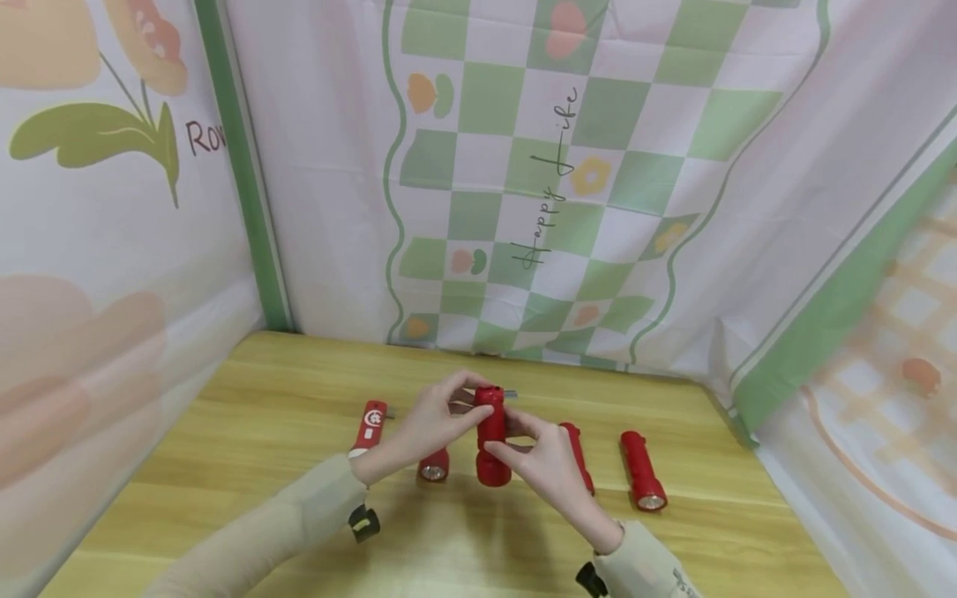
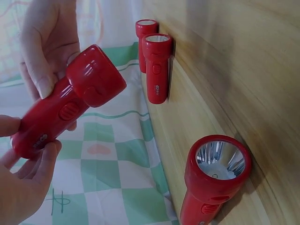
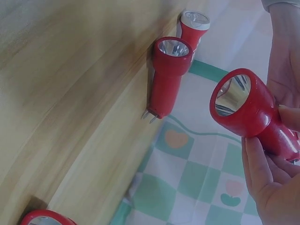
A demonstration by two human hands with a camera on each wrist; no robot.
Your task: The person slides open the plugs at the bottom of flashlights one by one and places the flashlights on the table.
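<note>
The held flashlight (image 1: 491, 429) is red, the backdrop (image 1: 516, 158) green-and-white checked.

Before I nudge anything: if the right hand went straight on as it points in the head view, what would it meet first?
The right hand would first push into the held red flashlight, already in its grip; beyond, the left hand seems next in line, though depth is unclear.

On the table (image 1: 247, 432), two flashlights (image 1: 371, 423) lie left of two others (image 1: 639, 465).

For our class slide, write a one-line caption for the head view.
Left fingers and right fingers hold a red torch above a wooden table, where four more torches lie.
</note>
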